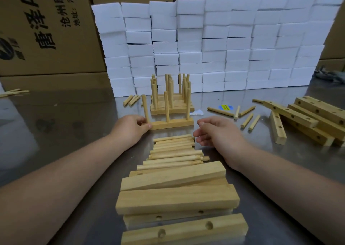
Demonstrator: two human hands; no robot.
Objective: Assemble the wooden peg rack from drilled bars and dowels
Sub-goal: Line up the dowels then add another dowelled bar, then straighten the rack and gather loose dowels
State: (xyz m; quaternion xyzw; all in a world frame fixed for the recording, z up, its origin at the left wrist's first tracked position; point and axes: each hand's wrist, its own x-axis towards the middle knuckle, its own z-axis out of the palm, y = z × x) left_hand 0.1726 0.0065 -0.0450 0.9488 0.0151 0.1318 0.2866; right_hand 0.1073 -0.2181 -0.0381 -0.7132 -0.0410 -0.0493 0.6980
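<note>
Three dowels [166, 106] are stood up in one bar [173, 124], which is laid on the counter [74, 132] in the middle, just in front of the finished racks [172, 109]. The left end of the bar is pinched by the left hand [130, 127], with the fingers curled beside the first dowel. The right hand [214, 132] is held loose and apart, with nothing in it, just above the far end of the dowel pile [175, 151].

The bar could be tipped over if it is pushed from only one end, because the dowels are tall and the bar is thin. The counter looks shiny, so the bar could be slid away too. A dowel that is not pressed all the way in could be left leaning. The dowel pile could be bumped by the right hand and sent rolling.

Cardboard boxes [46, 30] are stacked behind on the left; what is kept in them cannot be seen. No tray or bin is used for the parts: the loose dowels [248, 120] and the drilled bars [306, 118] on the right are laid bare on the counter.
</note>
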